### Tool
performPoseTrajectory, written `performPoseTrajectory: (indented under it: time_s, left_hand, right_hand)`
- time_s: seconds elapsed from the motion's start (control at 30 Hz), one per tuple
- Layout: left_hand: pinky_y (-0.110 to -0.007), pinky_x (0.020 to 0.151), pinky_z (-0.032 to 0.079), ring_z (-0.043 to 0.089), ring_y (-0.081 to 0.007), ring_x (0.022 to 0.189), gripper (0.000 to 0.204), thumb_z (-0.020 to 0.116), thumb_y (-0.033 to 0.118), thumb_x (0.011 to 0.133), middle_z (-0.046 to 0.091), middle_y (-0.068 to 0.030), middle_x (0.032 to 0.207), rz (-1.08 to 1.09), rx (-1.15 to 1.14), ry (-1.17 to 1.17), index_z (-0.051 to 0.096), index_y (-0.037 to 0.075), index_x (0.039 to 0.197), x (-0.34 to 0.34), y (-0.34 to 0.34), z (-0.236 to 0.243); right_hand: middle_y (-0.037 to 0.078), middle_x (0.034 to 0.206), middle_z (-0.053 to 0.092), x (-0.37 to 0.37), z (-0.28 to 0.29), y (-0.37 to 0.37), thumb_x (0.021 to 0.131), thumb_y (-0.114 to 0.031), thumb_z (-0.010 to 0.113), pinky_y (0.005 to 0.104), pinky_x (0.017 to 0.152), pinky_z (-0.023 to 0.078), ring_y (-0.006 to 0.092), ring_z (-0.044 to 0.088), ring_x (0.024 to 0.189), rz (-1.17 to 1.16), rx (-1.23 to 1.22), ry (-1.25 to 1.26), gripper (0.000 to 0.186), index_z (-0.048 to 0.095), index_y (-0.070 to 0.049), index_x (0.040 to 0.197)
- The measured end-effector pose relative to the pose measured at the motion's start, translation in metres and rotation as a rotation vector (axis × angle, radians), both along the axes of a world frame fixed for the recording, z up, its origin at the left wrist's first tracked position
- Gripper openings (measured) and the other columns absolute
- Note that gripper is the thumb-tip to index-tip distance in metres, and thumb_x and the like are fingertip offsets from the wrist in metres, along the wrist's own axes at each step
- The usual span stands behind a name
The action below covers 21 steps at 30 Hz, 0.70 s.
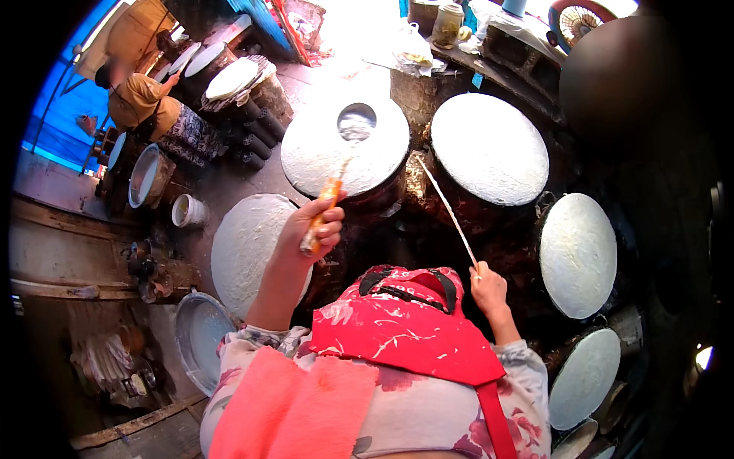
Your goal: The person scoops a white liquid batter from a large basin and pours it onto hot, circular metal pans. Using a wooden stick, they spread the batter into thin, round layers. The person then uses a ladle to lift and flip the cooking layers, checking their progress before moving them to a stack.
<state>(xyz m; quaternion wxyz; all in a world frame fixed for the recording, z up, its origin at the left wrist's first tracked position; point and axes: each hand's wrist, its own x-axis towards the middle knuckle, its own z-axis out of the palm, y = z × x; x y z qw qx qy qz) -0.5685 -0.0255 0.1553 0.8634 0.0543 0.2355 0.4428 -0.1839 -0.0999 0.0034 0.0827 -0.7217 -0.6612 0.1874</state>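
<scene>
My left hand [313, 229] is closed round the orange handle of a ladle [327, 208]. Its round metal head lies over a broad white-coated round top [310, 153] in front of me. In my right hand [488, 289] is one end of a thin, white-smeared stick [447, 205]. The stick slants away, up and to the left, and its far tip lies between that top and a second white round top [489, 149] on the right. Beneath my left forearm is another white round top [248, 245].
More white round tops [579, 256] curve down my right side. A metal basin [202, 336] of pale liquid and a white bucket [189, 210] stand to the left. Far left, another person [141, 103] works at similar tops. A fan [581, 23] stands at the back right.
</scene>
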Motion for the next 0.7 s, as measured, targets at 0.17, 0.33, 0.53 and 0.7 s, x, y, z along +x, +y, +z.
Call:
performPoseTrajectory:
  time_s: [0.17,0.33,0.53,0.7]
  left_hand:
    - [-0.021,0.045,0.04,0.046,-0.0074,0.055,0.035,0.051,0.015,0.093,0.049,-0.0031,0.08,-0.192,-0.009,0.125,0.041,0.005,0.125,0.031,-0.004,-0.009]
    - [-0.019,0.043,0.037,0.044,-0.0052,0.051,0.031,0.055,0.014,0.091,0.047,0.0013,0.07,-0.378,-0.022,0.12,0.045,0.007,0.119,0.061,-0.02,-0.026]
    - [-0.019,0.04,0.031,0.038,-0.0047,0.044,0.024,0.056,0.015,0.09,0.043,0.0026,0.065,-0.56,-0.142,-0.005,0.048,0.009,0.113,0.079,-0.049,-0.036]
    - [-0.019,0.038,0.031,0.038,-0.0058,0.042,0.028,0.054,0.017,0.092,0.041,0.0011,0.062,-0.421,0.039,0.293,0.045,0.009,0.117,0.067,-0.066,-0.032]
  right_hand:
    - [0.023,0.077,0.063,0.002,-0.005,-0.046,0.094,-0.034,0.045,0.0517,0.064,0.046,0.0435,0.06,0.075,-0.383,0.101,0.092,0.031,0.054,-0.005,0.087]
    - [0.02,0.072,0.062,-0.029,0.003,-0.129,0.092,-0.037,0.049,0.0491,0.061,0.045,0.0406,0.06,0.072,-0.366,0.055,0.122,0.032,0.056,-0.007,0.086]
    - [0.024,0.079,0.061,-0.041,-0.019,-0.207,0.094,-0.04,0.043,0.051,0.064,0.043,0.0445,0.057,0.078,-0.656,0.031,0.227,0.039,0.058,-0.004,0.092]
    - [0.023,0.081,0.062,-0.05,-0.016,-0.201,0.092,-0.038,0.047,0.0483,0.066,0.045,0.0426,0.059,0.08,-0.592,0.043,0.33,0.037,0.059,-0.002,0.096]
